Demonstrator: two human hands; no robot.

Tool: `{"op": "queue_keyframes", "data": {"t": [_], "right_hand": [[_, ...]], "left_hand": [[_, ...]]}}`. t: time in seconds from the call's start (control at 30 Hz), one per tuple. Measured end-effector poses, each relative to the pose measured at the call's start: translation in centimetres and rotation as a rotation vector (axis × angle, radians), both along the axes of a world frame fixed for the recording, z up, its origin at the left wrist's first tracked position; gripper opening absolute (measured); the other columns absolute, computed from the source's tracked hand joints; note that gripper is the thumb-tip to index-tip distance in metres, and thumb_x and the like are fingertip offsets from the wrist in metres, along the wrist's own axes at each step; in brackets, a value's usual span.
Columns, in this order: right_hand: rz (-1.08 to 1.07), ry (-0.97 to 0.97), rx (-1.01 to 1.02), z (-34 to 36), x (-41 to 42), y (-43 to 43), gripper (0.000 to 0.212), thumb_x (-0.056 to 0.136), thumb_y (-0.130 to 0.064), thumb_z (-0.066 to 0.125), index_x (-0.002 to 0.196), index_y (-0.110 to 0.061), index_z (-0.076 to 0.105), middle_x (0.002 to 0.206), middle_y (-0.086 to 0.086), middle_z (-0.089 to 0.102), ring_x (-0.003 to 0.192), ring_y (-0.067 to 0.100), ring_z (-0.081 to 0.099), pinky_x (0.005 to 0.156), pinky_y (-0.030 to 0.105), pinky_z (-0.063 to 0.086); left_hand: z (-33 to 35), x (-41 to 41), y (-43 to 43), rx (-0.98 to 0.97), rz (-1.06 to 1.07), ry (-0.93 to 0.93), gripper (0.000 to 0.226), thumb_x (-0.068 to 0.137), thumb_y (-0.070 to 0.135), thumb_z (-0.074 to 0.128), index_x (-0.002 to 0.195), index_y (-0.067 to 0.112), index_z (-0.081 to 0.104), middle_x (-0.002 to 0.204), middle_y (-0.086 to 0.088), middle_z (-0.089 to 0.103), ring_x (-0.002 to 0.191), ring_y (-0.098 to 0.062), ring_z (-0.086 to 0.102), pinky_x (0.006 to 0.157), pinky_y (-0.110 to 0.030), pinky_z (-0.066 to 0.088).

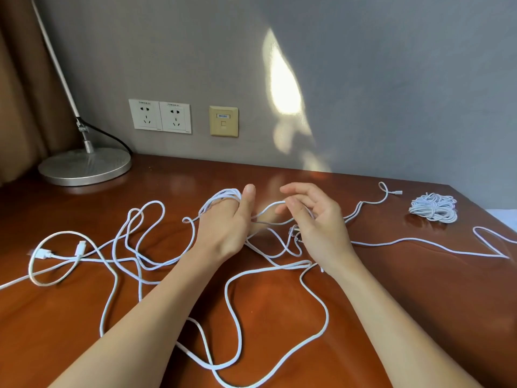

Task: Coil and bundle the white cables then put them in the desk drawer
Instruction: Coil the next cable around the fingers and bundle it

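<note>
- We see the left hand point(226, 228) raised just above the worktop point(391, 303), back towards us and thumb pointing up.
- Several loops of white cable point(223, 195) are wound around its fingers, which curl behind the palm and grip the small coil.
- One strand of that cable runs from the coil across to the right hand point(319, 219), which is palm up with its fingers loosely bent.
- The strand passes through those fingers, but we cannot tell whether they pinch it or only guide it.
- Beyond the right hand the cable trails to the far right, ending in a small plug point(397, 192) on the worktop.
- The loose cables point(117, 275) sprawl in wide tangled loops across the worktop, under and around both forearms, with two connectors point(79, 249) at the left.
- A finished bundle point(433, 208) of white cable sits at the far right of the worktop, well apart from the hands.
- At the back left we see the round metal base of a lamp point(84, 166), near a brown curtain point(16, 79).
- On the grey wall are two white sockets point(160, 116) and a beige data port point(223, 121) beside them.
</note>
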State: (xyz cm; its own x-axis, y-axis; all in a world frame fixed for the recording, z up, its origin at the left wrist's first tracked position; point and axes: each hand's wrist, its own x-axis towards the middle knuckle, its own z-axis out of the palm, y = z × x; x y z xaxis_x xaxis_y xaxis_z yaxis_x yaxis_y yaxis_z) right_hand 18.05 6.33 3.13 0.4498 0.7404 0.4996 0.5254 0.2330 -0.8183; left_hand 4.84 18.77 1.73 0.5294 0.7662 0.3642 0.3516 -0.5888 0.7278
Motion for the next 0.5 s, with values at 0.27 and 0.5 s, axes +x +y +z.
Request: {"op": "queue_keyframes", "data": {"t": [0.27,0.5], "right_hand": [[-0.073,-0.134,-0.011,-0.9,0.6,0.2,0.023,0.109,-0.025,0.048,0.114,-0.029,0.07,0.076,-0.014,0.06,0.066,0.007,0.057,0.062,0.019,0.043],[-0.013,-0.13,-0.069,-0.5,0.0,0.0,0.015,0.104,-0.03,0.059,0.108,-0.031,0.074,0.102,-0.014,0.072,0.098,0.01,0.067,0.081,0.028,0.055]], "left_hand": [[0.7,0.2,-1.1,-0.399,-0.351,-0.066,0.096,0.092,0.076,-0.013,0.053,0.01,0.046,0.052,-0.002,0.04,0.048,-0.012,0.038,0.06,-0.027,0.035],[1.3,0.0,-1.0,-0.672,-0.552,-0.097,0.103,0.084,0.084,-0.014,0.055,0.0,0.038,0.048,-0.007,0.026,0.046,-0.019,0.019,0.049,-0.029,0.017]]}}
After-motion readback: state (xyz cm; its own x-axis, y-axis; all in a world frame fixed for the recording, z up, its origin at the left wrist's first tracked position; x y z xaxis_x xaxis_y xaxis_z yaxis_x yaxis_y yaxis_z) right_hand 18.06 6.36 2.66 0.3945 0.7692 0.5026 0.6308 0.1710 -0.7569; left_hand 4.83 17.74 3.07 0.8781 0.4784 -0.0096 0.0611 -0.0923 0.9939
